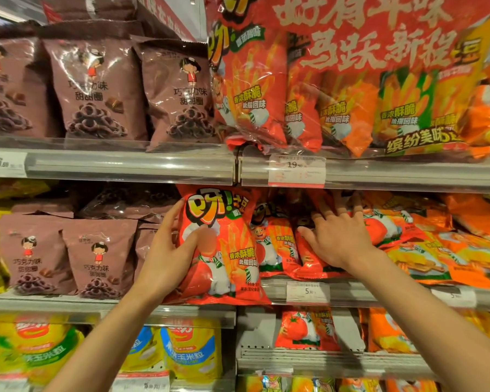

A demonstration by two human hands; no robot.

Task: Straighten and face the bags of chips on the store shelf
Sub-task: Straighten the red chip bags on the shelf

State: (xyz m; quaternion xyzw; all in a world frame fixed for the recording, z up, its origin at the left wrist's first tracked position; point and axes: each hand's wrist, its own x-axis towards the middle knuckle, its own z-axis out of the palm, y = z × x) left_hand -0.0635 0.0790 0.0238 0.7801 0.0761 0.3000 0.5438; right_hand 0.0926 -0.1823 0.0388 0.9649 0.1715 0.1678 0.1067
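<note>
A red bag of potato sticks (229,250) stands upright at the front of the middle shelf (266,292), its face toward me. My left hand (170,250) grips its left edge, thumb across the front. To its right, more red bags (280,244) lean back in a row. My right hand (338,236) rests flat on top of these bags with its fingers spread, reaching toward the back. Orange bags (436,258) lie slumped further right.
Brown chocolate-ring bags (99,258) stand left of the red bag. The upper shelf (125,165) carries more brown bags and large red multipacks (323,94). Yellow corn-snack bags (193,346) and small red bags (306,329) fill the shelf below. Price tags line the rails.
</note>
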